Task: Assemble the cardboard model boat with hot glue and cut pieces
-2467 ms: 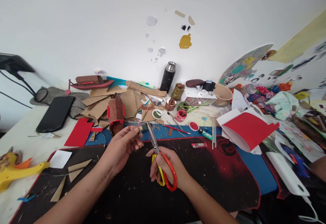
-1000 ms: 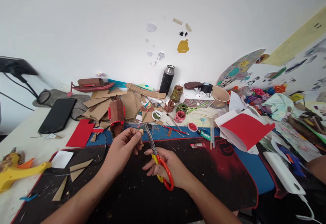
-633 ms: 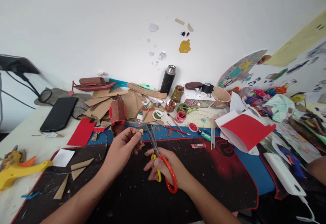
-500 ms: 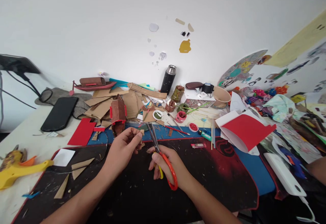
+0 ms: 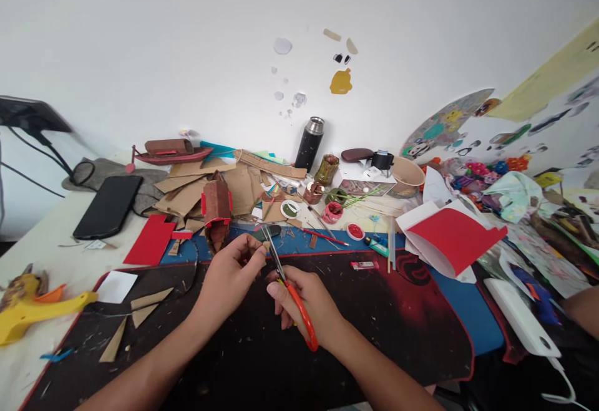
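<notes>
My right hand (image 5: 302,302) is closed round the orange-red handles of a pair of scissors (image 5: 279,266), whose blades point up and away to the left. Pinched between the thumb and fingers of my left hand (image 5: 236,274) is a small piece of cardboard (image 5: 266,246), mostly hidden by the fingers. The blades are right beside this piece; whether they touch it I cannot tell. Just beyond my left hand stands a small brown model house (image 5: 216,205) with red trim. Both hands are above a black desk mat (image 5: 224,361).
Cardboard scraps (image 5: 187,202), a red sheet (image 5: 148,241) and a phone (image 5: 108,207) lie to the left, with a yellow glue gun (image 5: 47,311) nearer. Paint pots (image 5: 332,211) and a black flask (image 5: 309,144) stand behind. Rolled red paper (image 5: 452,236) and a white power strip (image 5: 519,317) are right.
The scissors have shifted slightly left and their blades have come closer together beside the cardboard piece. My left hand has moved a little right toward the blades.
</notes>
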Available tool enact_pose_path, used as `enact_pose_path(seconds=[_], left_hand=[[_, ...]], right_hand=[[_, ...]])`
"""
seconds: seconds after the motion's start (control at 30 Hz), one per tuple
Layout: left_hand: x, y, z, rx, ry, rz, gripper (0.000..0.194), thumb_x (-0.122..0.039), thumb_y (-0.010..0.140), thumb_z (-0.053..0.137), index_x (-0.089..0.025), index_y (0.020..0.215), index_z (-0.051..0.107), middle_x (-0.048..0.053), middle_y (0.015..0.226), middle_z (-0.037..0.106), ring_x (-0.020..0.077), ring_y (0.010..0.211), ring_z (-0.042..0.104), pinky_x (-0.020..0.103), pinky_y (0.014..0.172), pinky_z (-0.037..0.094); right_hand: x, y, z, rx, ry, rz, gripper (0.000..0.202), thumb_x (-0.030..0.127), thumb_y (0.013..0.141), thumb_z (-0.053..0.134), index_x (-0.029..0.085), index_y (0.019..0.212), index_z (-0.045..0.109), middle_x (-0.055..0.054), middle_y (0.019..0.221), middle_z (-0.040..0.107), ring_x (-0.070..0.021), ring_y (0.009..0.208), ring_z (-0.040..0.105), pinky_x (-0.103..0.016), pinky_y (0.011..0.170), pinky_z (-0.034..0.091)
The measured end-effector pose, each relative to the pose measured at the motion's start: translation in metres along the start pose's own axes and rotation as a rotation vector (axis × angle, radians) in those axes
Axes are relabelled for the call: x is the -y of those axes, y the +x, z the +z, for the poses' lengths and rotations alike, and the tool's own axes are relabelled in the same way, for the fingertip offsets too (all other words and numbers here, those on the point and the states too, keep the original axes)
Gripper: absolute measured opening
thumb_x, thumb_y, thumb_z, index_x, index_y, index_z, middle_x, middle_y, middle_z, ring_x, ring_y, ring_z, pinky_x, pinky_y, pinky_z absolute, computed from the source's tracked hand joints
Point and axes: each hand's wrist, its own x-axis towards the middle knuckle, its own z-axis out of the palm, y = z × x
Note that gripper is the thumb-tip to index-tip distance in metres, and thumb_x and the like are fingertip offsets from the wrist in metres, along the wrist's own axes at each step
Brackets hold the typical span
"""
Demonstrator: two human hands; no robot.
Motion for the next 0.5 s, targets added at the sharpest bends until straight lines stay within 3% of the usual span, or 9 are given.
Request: enact_pose_path(seconds=[0.5], left_hand=[[0.0025, -0.0012, 0.0029, 0.012, 0.061, -0.001, 0.032, -0.051, 0.087, 0.063, -0.025, 0.070, 0.052, -0.006, 0.057, 0.054, 0.0147, 0.053, 0.052, 0.027, 0.054, 0.042]], right_hand=[[-0.0006, -0.0008, 0.0004, -0.015, -0.027, 0.007, 0.035, 0.055, 0.100, 0.068, 0.020, 0.103, 0.068, 0.005, 0.064, 0.060, -0.0111, 0.044, 0.059, -0.020, 0.042, 0.047]])
